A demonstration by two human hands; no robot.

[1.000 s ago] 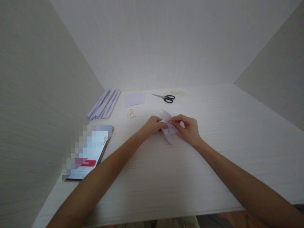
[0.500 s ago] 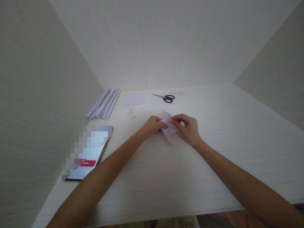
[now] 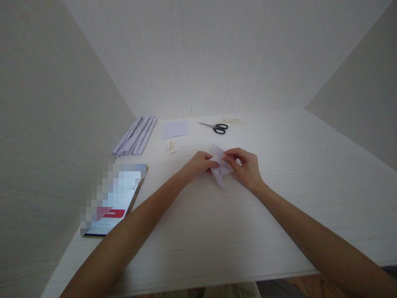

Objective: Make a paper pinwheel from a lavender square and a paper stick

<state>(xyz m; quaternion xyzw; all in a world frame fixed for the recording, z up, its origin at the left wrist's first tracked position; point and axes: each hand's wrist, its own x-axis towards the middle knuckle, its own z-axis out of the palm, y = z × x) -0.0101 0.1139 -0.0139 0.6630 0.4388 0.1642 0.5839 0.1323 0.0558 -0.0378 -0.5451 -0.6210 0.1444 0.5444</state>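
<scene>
We hold a small folded piece of pale paper (image 3: 219,167) near the middle of the white table (image 3: 279,198), its pointed flaps sticking out above and below our fingers; our left hand (image 3: 198,163) pinches its left side and our right hand (image 3: 245,167) pinches its right side and top, fingers curled around it. Farther back lie a flat sheet of paper (image 3: 175,129), black-handled scissors (image 3: 216,127) and a few small scraps (image 3: 171,147), while a bundle of paper rolls (image 3: 136,135) rests along the left wall and a phone (image 3: 113,200) lies near the table's left edge.
</scene>
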